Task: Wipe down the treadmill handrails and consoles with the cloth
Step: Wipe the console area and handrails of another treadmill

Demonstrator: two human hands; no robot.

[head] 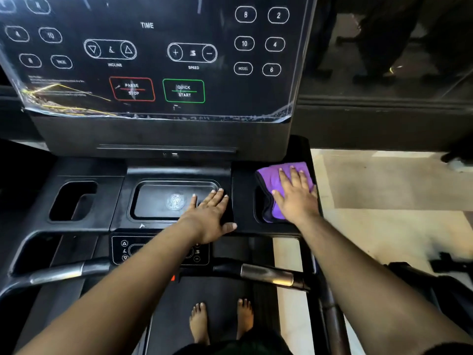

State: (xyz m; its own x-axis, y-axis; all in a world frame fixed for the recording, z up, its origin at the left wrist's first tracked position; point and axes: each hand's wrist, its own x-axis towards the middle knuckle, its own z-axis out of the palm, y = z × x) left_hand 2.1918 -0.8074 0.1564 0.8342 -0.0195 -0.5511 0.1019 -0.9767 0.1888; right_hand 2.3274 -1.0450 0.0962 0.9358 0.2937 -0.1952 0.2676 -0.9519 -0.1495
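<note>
Below the console (153, 60), we see the right hand (297, 198), fingers spread flat, pressing the purple cloth (271, 175) over the right cup holder (258, 201). Our left hand (207, 216), fingers straight, rests on the rim of the centre tray (158, 198).

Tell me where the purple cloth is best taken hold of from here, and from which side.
Probably the far edge of the purple cloth, from above: that part lies flat and exposed on the console ledge beyond the fingertips of the right hand, which presses flat on it. The near folds sag into the right cup holder, harder to pinch.
</note>
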